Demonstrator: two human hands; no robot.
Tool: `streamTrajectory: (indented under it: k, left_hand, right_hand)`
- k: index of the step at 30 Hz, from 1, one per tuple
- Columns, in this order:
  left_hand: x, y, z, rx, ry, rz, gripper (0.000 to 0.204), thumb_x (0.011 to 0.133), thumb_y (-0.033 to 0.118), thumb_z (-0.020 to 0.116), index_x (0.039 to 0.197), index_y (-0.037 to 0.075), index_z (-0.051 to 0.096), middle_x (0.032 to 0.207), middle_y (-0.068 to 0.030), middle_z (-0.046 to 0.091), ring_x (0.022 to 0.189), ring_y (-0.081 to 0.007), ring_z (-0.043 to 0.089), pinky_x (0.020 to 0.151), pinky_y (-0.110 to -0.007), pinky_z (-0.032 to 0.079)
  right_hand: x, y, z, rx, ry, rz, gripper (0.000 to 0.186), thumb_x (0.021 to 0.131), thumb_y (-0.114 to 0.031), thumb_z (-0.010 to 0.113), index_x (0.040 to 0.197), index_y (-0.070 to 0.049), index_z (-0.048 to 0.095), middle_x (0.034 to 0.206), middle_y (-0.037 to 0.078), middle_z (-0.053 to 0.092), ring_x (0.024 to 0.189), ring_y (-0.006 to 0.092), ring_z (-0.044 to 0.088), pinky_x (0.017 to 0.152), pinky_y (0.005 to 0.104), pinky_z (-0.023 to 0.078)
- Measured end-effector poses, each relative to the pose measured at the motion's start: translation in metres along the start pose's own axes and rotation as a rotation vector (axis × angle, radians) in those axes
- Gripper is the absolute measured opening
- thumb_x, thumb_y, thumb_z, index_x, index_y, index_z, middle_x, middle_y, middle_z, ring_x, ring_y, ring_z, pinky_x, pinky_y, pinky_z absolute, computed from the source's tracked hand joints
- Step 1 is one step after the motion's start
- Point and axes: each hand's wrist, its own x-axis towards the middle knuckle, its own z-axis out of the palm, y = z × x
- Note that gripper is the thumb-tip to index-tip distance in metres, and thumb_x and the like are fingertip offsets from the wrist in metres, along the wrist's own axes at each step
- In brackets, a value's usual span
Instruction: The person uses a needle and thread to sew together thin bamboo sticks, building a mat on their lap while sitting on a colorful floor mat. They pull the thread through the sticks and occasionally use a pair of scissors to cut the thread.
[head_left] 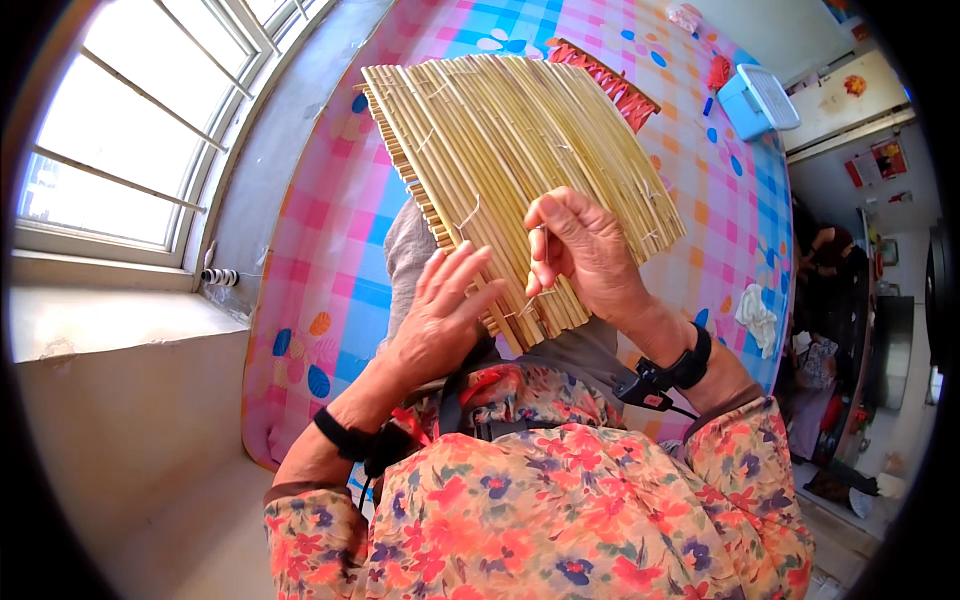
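Stick mat lies across the person's lap; the left hand touches its near left edge, fingers apart; the right hand, over its near part, has its grip together, on what I cannot tell; farther right, a crumpled white cloth lies on the checked sheet

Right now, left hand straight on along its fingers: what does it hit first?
The left hand would likely meet the stick mat first; depth is unclear, and it may already touch.
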Motion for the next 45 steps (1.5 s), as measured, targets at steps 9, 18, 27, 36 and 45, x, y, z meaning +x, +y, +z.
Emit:
streamTrajectory:
  k: [9,18,27,36,45]
  left_hand:
    - [-0.005,0.039,-0.004,-1.28,-0.254,-1.028,0.046,0.088,0.029,0.069,0.116,-0.005,0.056,0.103,-0.0086,0.065,0.094,-0.0149,0.06,0.084,-0.028,0.048]
    - [-0.013,0.043,0.049,-1.594,0.007,-1.022,0.023,0.089,0.013,0.062,0.108,0.0,0.063,0.096,-0.0061,0.066,0.08,-0.0101,0.06,0.071,-0.026,0.049]
    - [-0.015,0.028,0.033,-1.666,-0.045,-1.01,0.04,0.091,0.014,0.064,0.124,-0.005,0.052,0.118,-0.0138,0.062,0.106,-0.0233,0.063,0.093,-0.037,0.051]
    - [-0.023,0.032,0.017,-1.597,-0.309,-1.017,0.041,0.092,0.019,0.064,0.126,-0.002,0.054,0.117,-0.0136,0.063,0.106,-0.0234,0.063,0.095,-0.038,0.049]
    - [-0.02,0.032,0.02,-1.596,-0.26,-1.021,0.033,0.093,0.017,0.061,0.12,-0.002,0.059,0.11,-0.013,0.066,0.103,-0.0219,0.064,0.092,-0.037,0.052]
  right_hand:
    - [0.007,0.008,0.021,0.139,-0.014,0.196,0.026,0.098,-0.029,0.056,0.098,-0.004,0.063,0.064,-0.007,0.044,0.047,-0.0004,0.034,0.04,0.0158,0.028]
    - [-0.004,0.011,0.027,0.273,-0.046,0.234,0.022,0.098,-0.022,0.056,0.093,-0.002,0.063,0.063,-0.007,0.042,0.05,-0.0006,0.034,0.04,0.0148,0.026]
    - [0.019,0.008,-0.002,-0.523,0.02,-0.021,0.023,0.097,-0.022,0.057,0.1,-0.001,0.066,0.066,-0.004,0.048,0.056,0.0017,0.047,0.053,0.0184,0.039]
    - [-0.034,0.03,-0.018,-1.285,-0.247,-0.295,0.01,0.084,-0.017,0.06,0.087,-0.008,0.064,0.081,0.01,0.061,0.082,0.0311,0.061,0.072,0.0396,0.049]
    - [-0.041,0.026,-0.024,-1.471,-0.264,-0.393,0.008,0.08,-0.016,0.06,0.084,-0.01,0.063,0.074,0.006,0.058,0.077,0.027,0.06,0.065,0.0378,0.05]
